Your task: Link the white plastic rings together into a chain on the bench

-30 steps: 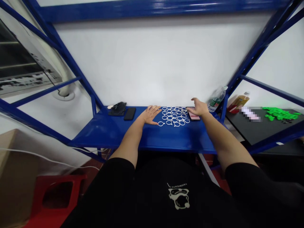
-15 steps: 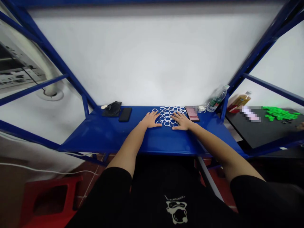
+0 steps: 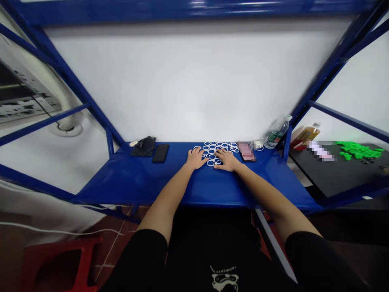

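Several white rings [image 3: 212,150] lie flat in a cluster on the blue table [image 3: 212,184], near its back edge. My left hand [image 3: 196,158] rests over the cluster's left side, palm down with fingers spread, covering part of some rings. On the right side, my right hand [image 3: 226,159] lies open in the same way, its thumb and fingertips on or just above the rings. Neither hand grasps anything. The rings under both palms are hidden.
A black phone [image 3: 160,153] and a crumpled black bag [image 3: 144,147] lie on the left. To the right are a lit phone [image 3: 246,152], a white cable [image 3: 258,145] and a water bottle [image 3: 278,132]. Green pieces [image 3: 358,150] cover part of a black side table [image 3: 325,172].
My hands have come slightly closer together, the left one moving right and the right one a little left, over the rings. The camera view has tilted up slightly.
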A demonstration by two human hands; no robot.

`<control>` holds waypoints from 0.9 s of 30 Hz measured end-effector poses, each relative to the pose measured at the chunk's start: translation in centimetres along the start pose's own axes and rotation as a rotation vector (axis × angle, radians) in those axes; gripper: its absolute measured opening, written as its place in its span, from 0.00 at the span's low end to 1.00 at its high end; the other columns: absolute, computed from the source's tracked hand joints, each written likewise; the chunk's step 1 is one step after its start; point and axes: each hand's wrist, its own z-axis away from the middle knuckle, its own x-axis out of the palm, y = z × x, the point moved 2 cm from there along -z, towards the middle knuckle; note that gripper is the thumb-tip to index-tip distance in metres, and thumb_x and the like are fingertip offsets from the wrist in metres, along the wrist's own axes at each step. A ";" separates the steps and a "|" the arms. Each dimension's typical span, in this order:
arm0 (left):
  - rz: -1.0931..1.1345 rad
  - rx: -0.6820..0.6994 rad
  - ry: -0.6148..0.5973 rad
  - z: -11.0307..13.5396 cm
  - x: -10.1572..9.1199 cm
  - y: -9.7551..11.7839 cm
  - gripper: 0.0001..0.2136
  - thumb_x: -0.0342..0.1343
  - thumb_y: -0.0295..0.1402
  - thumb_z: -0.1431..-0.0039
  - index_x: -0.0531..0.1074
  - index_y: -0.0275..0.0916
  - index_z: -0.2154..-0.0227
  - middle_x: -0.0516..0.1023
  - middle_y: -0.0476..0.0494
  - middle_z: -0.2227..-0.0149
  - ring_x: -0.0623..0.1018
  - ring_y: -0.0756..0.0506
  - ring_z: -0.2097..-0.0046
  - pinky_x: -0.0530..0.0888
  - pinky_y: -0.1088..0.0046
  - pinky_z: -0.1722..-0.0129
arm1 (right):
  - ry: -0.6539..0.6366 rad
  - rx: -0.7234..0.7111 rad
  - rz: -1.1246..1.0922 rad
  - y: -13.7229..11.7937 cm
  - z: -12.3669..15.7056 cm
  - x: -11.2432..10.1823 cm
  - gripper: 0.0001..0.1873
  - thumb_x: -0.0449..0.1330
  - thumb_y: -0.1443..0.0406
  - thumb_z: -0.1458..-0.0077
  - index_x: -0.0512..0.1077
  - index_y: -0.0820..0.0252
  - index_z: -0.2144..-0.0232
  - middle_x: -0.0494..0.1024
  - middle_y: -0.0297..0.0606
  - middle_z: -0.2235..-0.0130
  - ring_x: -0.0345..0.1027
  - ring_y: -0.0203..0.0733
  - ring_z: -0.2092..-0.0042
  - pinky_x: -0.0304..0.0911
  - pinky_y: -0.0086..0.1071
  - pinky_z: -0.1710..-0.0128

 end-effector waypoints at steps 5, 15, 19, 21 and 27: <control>0.055 -0.099 0.040 -0.1 0.4 0.4 0.26 0.45 0.52 0.29 0.72 0.43 0.39 0.64 0.32 0.30 0.62 0.31 0.29 0.56 0.37 0.32 | 0.098 -0.011 -0.056 -0.9 -0.9 0.1 0.48 0.60 0.36 0.42 0.63 0.56 0.30 0.61 0.54 0.28 0.48 0.72 0.27 0.47 0.70 0.33; 0.079 0.072 -0.035 2.5 0.0 1.0 0.33 0.54 0.58 0.36 0.67 0.49 0.33 0.58 0.37 0.26 0.55 0.30 0.25 0.54 0.38 0.29 | 0.406 -0.185 -0.263 0.0 -0.3 -0.2 0.13 0.62 0.56 0.34 0.81 0.49 0.51 0.80 0.44 0.43 0.69 0.60 0.37 0.64 0.62 0.38; 0.068 0.056 -0.053 2.5 0.2 1.4 0.26 0.50 0.54 0.32 0.70 0.53 0.37 0.60 0.40 0.27 0.57 0.31 0.26 0.56 0.37 0.30 | 0.433 -0.165 -0.291 0.0 -0.1 -0.6 0.09 0.62 0.59 0.34 0.82 0.47 0.56 0.81 0.42 0.46 0.71 0.60 0.40 0.67 0.62 0.42; 0.054 0.016 -0.028 2.2 0.4 1.1 0.24 0.51 0.53 0.32 0.71 0.53 0.38 0.62 0.40 0.28 0.59 0.31 0.27 0.56 0.37 0.30 | 0.422 -0.159 -0.270 0.0 -0.1 -0.7 0.10 0.63 0.57 0.35 0.81 0.48 0.54 0.80 0.44 0.45 0.71 0.61 0.40 0.66 0.63 0.41; 0.132 -0.091 0.109 1.4 0.9 -0.6 0.23 0.53 0.49 0.32 0.74 0.46 0.40 0.66 0.34 0.31 0.62 0.25 0.30 0.54 0.32 0.32 | 0.312 -0.195 -0.263 0.0 0.0 -1.1 0.10 0.61 0.60 0.35 0.83 0.53 0.61 0.79 0.47 0.44 0.70 0.61 0.41 0.65 0.61 0.42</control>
